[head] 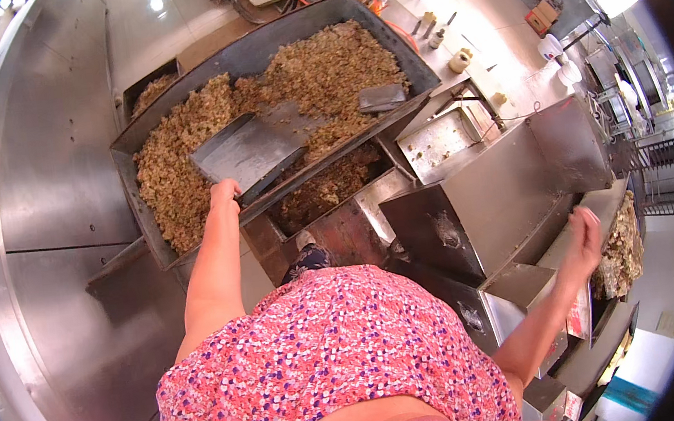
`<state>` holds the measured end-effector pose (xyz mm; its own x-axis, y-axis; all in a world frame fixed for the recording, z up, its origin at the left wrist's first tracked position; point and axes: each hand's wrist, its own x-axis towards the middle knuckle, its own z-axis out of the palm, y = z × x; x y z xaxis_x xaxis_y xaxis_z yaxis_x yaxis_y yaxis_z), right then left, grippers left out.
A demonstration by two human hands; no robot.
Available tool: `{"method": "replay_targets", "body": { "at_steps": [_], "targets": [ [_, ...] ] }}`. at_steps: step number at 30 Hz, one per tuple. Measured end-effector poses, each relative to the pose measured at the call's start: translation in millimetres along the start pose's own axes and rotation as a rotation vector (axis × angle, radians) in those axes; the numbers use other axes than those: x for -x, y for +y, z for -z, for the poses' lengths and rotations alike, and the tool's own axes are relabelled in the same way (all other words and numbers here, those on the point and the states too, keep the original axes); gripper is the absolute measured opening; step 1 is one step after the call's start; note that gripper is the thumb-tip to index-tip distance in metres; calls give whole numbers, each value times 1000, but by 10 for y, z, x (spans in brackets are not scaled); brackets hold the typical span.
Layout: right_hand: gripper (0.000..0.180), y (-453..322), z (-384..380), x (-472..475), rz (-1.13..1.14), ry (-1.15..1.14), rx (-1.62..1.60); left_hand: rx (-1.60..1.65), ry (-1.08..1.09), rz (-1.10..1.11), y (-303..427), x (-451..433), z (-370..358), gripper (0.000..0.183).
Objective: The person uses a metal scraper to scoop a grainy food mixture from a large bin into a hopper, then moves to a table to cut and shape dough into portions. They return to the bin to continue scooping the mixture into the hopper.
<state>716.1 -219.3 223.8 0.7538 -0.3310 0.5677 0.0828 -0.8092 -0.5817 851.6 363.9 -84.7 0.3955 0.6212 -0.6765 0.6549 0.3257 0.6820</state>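
Observation:
My left hand (226, 195) grips the near edge of a shallow rectangular metal pan (250, 148), which rests tilted in a large dark metal trough (204, 61). Around the pan lies a brown, crumbly food mixture (321, 64), heaped to its left and beyond it. A small metal scraper or block (382, 98) lies on the mixture at the trough's right. My right hand (588, 239) is raised at the right, fingers bent, over the metal trays; nothing can be made out in it. Behind it shows a tray with a chunky light-brown food mass (619, 248).
Below the trough stands a metal bin (335, 189) with dark residue. Large metal boxes (496, 200) stand close on my right, beside a metal tray (440, 141) with crumbs. Stainless steel panels (53, 148) line the left. Small jars (459, 61) stand on a white counter beyond.

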Motion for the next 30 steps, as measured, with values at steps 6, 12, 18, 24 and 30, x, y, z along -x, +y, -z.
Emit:
{"method": "replay_targets", "body": {
  "at_steps": [6,12,18,24,30],
  "targets": [
    [13,-708,-1650,-182,-99,-383,-84,-87,-156,136,190,0,-35,73],
    [19,-370,-3103,-41,-311,-659,-344,-43,-114,23,204,-20,-5,49],
    [24,-320,-3967,-189,-618,-749,-576,-91,-132,-71,-127,-334,-15,49],
    [27,484,-4777,-330,-1269,-434,-977,-151,-202,7,-119,-374,-96,57],
    [33,314,-5509,-470,-1554,-344,-474,-111,-88,33,-51,-261,91,59]
  ]
}}
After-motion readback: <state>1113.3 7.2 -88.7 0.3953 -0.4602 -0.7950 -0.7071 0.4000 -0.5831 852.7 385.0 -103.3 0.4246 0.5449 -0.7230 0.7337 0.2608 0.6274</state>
